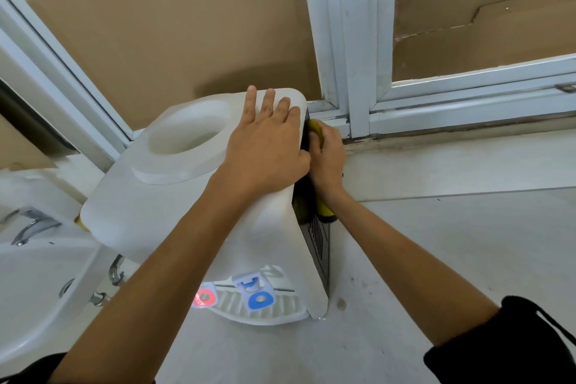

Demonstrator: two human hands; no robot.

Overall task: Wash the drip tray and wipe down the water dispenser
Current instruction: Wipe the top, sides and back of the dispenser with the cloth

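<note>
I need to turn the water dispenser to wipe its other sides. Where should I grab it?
Grip the water dispenser by its flat top edges, coming from above. The left hand already braces there. The round bottle well gives a lip to hook fingers into; the sides look smooth.

The water dispenser (199,196) stands on the floor (452,259), close in front of the window frame (352,40), so the gap behind it is narrow. The right hand (327,159) with a yellow cloth (316,131) fills the slot between the dispenser's dark back panel (318,237) and the window sill (436,134). On the left, the washbasin (37,284) with its tap (31,227) and pipes (115,271) crowds that side, nearly touching. The left hand (268,146) covers the top's rear right corner. The floor to the right lies open, and so does the near edge in front of the spouts (258,299).
</note>
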